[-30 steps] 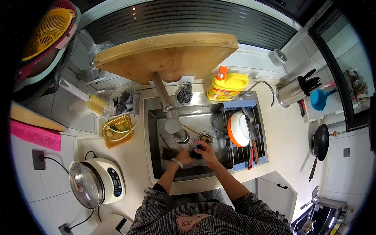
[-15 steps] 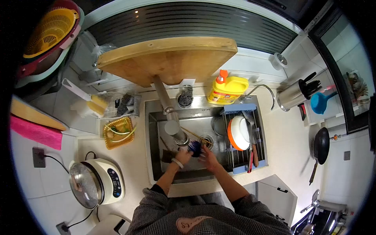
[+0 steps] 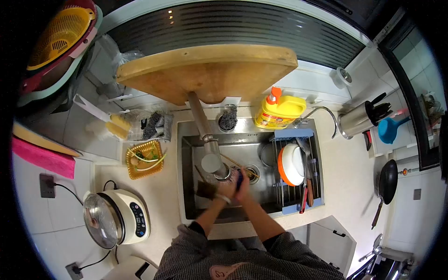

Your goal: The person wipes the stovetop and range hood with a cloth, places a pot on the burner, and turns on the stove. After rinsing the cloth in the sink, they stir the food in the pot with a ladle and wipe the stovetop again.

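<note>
My left hand [image 3: 227, 188] and my right hand [image 3: 242, 186] press together over the metal sink [image 3: 238, 154], closed on a dark blue object [image 3: 239, 178] whose shape is mostly hidden. Water runs over them from the grey faucet [image 3: 212, 161]. A brown flat brush-like thing [image 3: 206, 190] lies in the sink just left of my left hand. Thin sticks [image 3: 231, 160] rest behind my hands near the drain [image 3: 252, 172].
A rack [image 3: 293, 133] over the sink's right side holds a white and orange bowl [image 3: 291, 164] and utensils. Behind stand a yellow bottle [image 3: 280, 112] and a large wooden board [image 3: 205, 70]. A golden basket [image 3: 145, 159] and a cooker [image 3: 116, 218] are at left.
My right hand, spread apart from the blue object half a second ago, has closed in against it and my left hand. The camera view has shifted slightly.
</note>
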Motion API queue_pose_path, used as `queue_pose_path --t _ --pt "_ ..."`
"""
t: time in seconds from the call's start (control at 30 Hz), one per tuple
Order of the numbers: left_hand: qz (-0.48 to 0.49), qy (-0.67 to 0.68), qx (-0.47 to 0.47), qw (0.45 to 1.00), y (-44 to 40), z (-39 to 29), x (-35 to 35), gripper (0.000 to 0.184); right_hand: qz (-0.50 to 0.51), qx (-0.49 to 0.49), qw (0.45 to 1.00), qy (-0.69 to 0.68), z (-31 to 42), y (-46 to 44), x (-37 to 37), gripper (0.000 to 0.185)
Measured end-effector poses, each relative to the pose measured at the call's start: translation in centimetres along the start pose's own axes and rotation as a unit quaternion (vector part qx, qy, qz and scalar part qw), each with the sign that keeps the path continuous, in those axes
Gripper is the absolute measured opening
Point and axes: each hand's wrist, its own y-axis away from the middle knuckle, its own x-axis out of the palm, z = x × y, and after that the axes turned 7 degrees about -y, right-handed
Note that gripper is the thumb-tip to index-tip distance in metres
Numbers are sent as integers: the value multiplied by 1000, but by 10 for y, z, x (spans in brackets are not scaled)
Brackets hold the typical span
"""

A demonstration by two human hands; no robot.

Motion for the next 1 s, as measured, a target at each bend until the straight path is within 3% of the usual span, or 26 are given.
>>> queue_pose_path --t 0.03,0.1,0.17,0.27,0.33,0.37,0.47,0.53,0.57,0.63,0.67,0.73,0.77,0.8,0.83,0.87,0.97,1.0 --pt "-9 -103 94 990 19 -19 5 34 -5 4 1000 29 -2 1 -3 41" --pt "-16 -203 187 961 26 -18 5 35 -13 10 996 88 -6 2 -8 41" --pt "-106 -177 225 952 -3 7 3 33 -21 12 988 155 -1 0 -12 41" --pt "7 -142 193 971 -33 23 -17 41 -76 29 966 245 2 14 3 36" --pt "107 -137 247 953 -19 -6 -30 46 -20 3 995 101 4 5 8 35" --pt "135 -152 286 936 -11 -24 -35 49 45 91 993 59 25 5 23 38" --pt "165 -217 329 904 -4 -27 -48 51 52 152 978 132 52 7 31 38" --pt "164 -265 339 888 -12 -12 -47 51 -4 116 982 150 36 -6 14 38" --pt "143 -274 318 897 -15 3 -40 51 31 74 985 152 30 -14 -2 39" --pt "125 -283 293 905 -16 4 -39 51 146 87 982 83 18 -28 -8 36" --pt "29 -268 399 876 -20 -9 -43 47 201 99 973 47 11 -35 -11 35" --pt "-68 -245 498 829 -21 -19 -39 43 137 -9 990 34 -1 -52 -31 29" --pt "-21 -276 377 884 -21 -18 -32 39 137 -11 990 35 -1 -37 -12 29" --pt "6 -288 312 905 -19 -5 -25 36 83 -83 968 220 -3 -5 28 27" --pt "31 -303 246 920 -17 8 -19 34 57 -119 942 309 -5 1 34 27" --pt "-23 -206 211 955 -12 40 -5 38 24 -150 906 396 -6 6 40 26" --pt "-103 -66 150 981 -13 71 22 46 -80 -173 920 342 -6 -18 10 27" --pt "-118 -50 121 984 -13 83 27 46 -102 -193 901 376 -9 -20 5 28"
